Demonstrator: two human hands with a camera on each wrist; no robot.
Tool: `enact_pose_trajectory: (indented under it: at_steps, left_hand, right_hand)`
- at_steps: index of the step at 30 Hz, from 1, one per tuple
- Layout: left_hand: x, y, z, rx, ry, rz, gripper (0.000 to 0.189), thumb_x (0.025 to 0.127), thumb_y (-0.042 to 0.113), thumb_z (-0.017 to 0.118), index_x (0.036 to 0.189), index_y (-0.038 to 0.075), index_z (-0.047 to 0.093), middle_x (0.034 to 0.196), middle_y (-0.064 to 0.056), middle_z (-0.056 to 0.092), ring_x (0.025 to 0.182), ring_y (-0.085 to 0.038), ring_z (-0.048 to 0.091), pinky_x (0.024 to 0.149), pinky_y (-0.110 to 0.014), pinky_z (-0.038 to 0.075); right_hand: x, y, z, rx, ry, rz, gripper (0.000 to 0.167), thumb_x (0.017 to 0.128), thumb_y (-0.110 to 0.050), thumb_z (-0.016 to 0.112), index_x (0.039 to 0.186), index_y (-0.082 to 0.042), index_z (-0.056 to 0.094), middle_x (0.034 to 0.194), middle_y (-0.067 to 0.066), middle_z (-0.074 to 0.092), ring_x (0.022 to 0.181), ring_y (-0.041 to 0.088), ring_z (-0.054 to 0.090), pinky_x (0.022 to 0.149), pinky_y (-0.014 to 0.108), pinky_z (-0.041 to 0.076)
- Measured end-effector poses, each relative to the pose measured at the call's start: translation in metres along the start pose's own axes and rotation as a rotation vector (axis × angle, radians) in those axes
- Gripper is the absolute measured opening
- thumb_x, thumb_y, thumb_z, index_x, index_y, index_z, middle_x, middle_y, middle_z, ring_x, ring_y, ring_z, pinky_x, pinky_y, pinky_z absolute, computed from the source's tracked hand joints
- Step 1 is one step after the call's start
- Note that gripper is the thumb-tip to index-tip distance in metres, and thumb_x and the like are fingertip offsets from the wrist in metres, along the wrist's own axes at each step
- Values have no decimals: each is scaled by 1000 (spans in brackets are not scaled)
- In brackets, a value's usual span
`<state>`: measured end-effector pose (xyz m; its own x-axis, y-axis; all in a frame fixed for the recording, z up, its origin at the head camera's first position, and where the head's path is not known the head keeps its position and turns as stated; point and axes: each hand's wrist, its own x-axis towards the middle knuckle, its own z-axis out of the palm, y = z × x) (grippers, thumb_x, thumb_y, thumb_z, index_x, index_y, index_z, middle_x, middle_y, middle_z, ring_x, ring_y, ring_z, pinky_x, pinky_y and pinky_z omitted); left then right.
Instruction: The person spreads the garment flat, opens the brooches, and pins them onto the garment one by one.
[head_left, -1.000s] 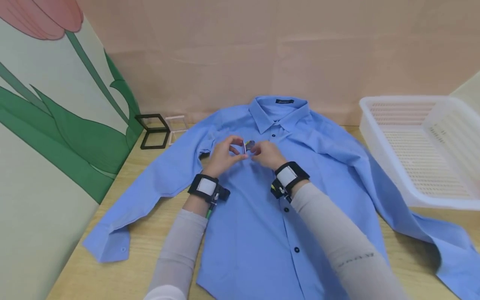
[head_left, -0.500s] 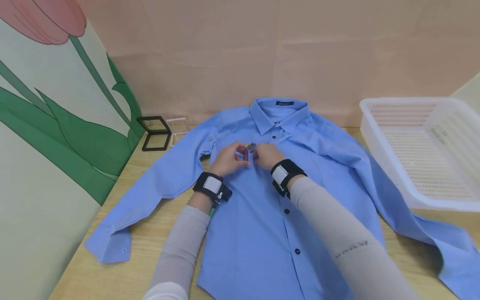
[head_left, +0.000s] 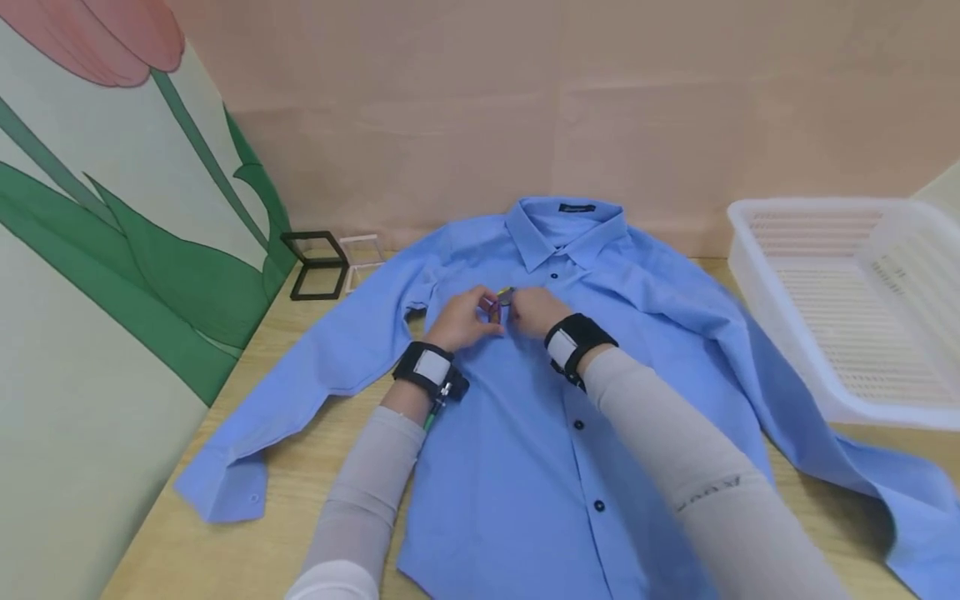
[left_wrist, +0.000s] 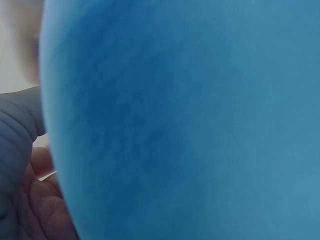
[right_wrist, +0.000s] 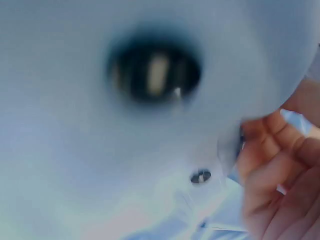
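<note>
A light blue button-up shirt [head_left: 510, 450] lies spread on the table, collar away from me. Over its left chest, both hands work at a small badge-like piece [head_left: 505, 296] with grey, yellow and purple showing. My left hand [head_left: 459, 323] pinches its purple side between thumb and fingers. From the other side, my right hand [head_left: 540, 313] has its fingers curled at the grey part; its fingertips are mostly hidden. Blue cloth fills most of the left wrist view. In the right wrist view, curled fingers [right_wrist: 272, 170] meet beside the raised cloth, near a dark button [right_wrist: 201, 176].
A white plastic basket [head_left: 780, 333] stands at the right, beside one sleeve. Two small open frames, one black [head_left: 318, 296] and one pale pink [head_left: 362, 239], are at the back left. The wooden table [head_left: 315, 492] meets a tulip-patterned panel [head_left: 150, 275] on the left.
Both hands have shifted slightly toward me, and the right hand's fingers have curled in closer to the piece. The grey part was more visible earlier. The shirt lies nearly the same; the view shifts slightly.
</note>
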<state>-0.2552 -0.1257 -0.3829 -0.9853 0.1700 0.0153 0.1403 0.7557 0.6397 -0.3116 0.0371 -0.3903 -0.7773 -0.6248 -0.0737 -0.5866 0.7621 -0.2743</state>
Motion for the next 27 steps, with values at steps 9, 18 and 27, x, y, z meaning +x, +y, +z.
enact_pose_trajectory:
  at_steps: [9,18,27]
  left_hand:
    - [-2,3,-1,-26,-26,-8,48,83,18,82,122,5,59,116,-14,69,110,-28,64,98,-38,49]
    - [0,4,-2,-7,-27,8,46,83,19,81,121,3,59,113,-13,70,106,-28,64,96,-38,49]
    - [0,0,-1,-44,1,-22,45,84,20,80,120,3,60,112,-13,70,100,-27,66,91,-37,51]
  right_hand:
    - [9,12,1,-48,-4,-127,11,89,-3,61,81,-5,68,72,7,63,67,23,59,65,37,49]
    - [-2,10,-11,-26,135,-194,16,85,2,62,74,-6,71,67,5,67,65,23,59,94,50,50]
    - [3,21,-9,99,96,-179,12,92,-10,62,89,-9,74,87,5,71,87,26,61,98,51,43]
